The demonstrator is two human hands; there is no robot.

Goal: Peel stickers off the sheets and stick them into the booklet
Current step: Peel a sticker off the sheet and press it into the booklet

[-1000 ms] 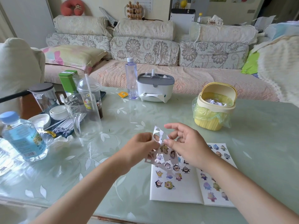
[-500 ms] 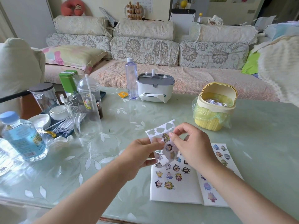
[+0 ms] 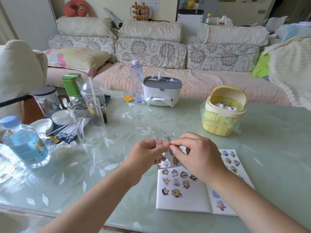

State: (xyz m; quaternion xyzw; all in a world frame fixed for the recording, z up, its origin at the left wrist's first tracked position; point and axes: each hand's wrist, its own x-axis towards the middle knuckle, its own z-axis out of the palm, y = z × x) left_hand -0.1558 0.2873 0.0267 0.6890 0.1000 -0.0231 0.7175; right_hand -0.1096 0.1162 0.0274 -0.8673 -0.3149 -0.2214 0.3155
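A white booklet (image 3: 183,200) lies open on the green glass table, both pages dotted with small cartoon stickers. Just above its top edge I hold a partly stripped sticker sheet (image 3: 165,163), its empty upper part curling away from me. My left hand (image 3: 146,154) grips the sheet's left side between thumb and fingers. My right hand (image 3: 195,155) pinches at a sticker near the sheet's upper middle with thumb and forefinger. The sticker itself is mostly hidden by my fingertips.
A yellow mini bin (image 3: 224,111) with a bag liner stands behind the booklet at the right. A clear glass jug (image 3: 87,120), lidded cup, water bottles (image 3: 23,143) and dishes crowd the left. A grey-white tissue box (image 3: 161,93) sits at the far edge, sofa beyond.
The sheet's upper part, upright half a second ago, has bent back and down. My right thumb and forefinger have closed onto a sticker at its top; both hands sit slightly lower.
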